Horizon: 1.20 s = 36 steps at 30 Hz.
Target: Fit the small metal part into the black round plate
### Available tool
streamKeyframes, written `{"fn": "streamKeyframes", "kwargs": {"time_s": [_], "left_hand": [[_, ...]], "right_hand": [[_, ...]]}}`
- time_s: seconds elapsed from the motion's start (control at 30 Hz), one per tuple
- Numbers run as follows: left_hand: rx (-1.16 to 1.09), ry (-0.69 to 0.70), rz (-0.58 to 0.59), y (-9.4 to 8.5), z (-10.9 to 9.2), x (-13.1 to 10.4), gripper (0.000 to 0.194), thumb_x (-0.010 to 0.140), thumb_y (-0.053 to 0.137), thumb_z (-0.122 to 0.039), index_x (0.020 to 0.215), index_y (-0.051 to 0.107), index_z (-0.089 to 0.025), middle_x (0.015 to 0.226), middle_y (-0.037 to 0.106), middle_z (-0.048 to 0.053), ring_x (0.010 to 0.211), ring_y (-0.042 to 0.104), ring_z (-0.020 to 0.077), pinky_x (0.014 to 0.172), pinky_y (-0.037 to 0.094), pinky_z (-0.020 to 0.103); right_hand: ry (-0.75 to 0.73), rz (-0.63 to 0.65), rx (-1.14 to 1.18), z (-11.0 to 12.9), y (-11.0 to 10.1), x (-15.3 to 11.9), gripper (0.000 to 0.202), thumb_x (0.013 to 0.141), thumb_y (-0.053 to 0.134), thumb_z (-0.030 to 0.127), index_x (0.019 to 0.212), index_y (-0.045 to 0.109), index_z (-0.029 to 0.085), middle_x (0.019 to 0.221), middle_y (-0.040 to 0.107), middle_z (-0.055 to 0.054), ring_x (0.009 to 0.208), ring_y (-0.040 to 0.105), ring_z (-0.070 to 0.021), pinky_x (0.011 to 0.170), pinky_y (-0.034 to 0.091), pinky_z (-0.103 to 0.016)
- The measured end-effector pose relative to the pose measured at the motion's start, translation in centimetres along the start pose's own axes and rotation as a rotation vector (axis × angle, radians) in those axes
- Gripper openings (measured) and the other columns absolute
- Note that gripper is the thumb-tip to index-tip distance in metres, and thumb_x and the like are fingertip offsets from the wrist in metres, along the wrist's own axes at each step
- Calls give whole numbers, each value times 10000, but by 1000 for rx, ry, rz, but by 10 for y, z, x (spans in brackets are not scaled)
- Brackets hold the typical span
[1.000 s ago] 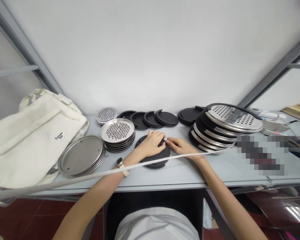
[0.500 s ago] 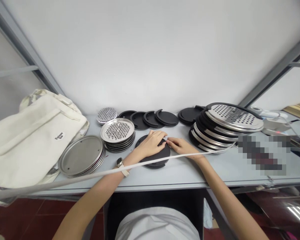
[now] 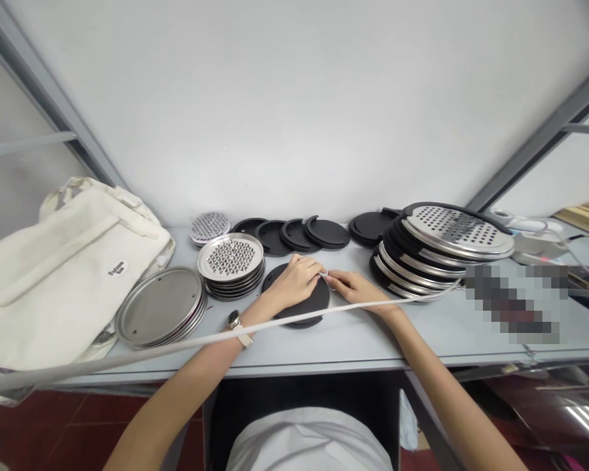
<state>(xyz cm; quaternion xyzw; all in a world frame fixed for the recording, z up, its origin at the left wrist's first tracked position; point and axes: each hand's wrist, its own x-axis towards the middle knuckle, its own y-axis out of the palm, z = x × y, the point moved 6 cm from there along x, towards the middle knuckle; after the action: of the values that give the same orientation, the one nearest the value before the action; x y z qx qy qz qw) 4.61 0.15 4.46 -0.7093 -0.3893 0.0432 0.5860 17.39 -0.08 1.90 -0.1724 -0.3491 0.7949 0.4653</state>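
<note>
A black round plastic disc [image 3: 304,309] lies on the table in front of me, partly covered by my left hand [image 3: 297,282]. The fingers of that hand are bent, thumb and fingertips together at the disc's right edge. Close by on the right, my right hand [image 3: 352,288] pinches a small pale strip [image 3: 323,275] between thumb and forefinger. Both hands meet at this strip; what it is, I cannot make out. Left of the disc stands a stack of round metal grater plates [image 3: 230,256].
Plain metal discs [image 3: 160,307] and a cream bag [image 3: 73,268] are at left. Several black discs [image 3: 328,233] lie along the wall. At right stands a tall stack of black-rimmed graters [image 3: 459,226]. A white cord [image 3: 275,322] crosses before my arms.
The black disc has slid slightly left under my left hand. The pale strip between my fingertips shows more now. My hands have otherwise barely moved.
</note>
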Motion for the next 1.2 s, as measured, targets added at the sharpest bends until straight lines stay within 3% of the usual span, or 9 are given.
{"fn": "streamKeyframes", "kwargs": {"time_s": [0.17,0.3,0.37,0.63,1.2], "left_hand": [[42,-83,-59,-7,0,-1,185,884,450,-167,1062,500,-182,1091,579,75,1037,536,208,925,392,360],[117,-310,-66,-8,8,-5,183,855,529,-318,959,479,-175,924,569,72,849,563,227,755,451,354],[137,-343,-20,-6,9,-6,180,862,517,-351,907,480,-181,881,561,65,782,563,218,694,447,343],[123,-190,58,-7,-3,-5,101,868,476,-292,839,469,-195,854,551,45,744,539,194,634,412,316],[77,-153,19,-7,-3,-3,77,832,508,-263,806,476,-197,802,548,29,759,532,190,673,414,313]], "right_hand": [[3,-39,-33,0,-1,0,428,950,312,513,743,500,189,665,501,6,651,452,-153,631,361,-261],[7,-68,-40,1,-2,0,401,951,325,491,700,436,199,633,441,22,623,419,-138,599,340,-252],[-5,-78,-22,1,-2,-1,372,952,336,474,725,441,199,652,441,25,634,424,-134,610,349,-250],[-18,-91,-40,2,-2,0,364,959,327,473,747,440,199,672,460,25,643,430,-132,634,361,-254],[-31,-40,-51,-3,1,3,408,956,315,499,781,511,188,715,544,-6,691,494,-158,668,388,-266]]}}
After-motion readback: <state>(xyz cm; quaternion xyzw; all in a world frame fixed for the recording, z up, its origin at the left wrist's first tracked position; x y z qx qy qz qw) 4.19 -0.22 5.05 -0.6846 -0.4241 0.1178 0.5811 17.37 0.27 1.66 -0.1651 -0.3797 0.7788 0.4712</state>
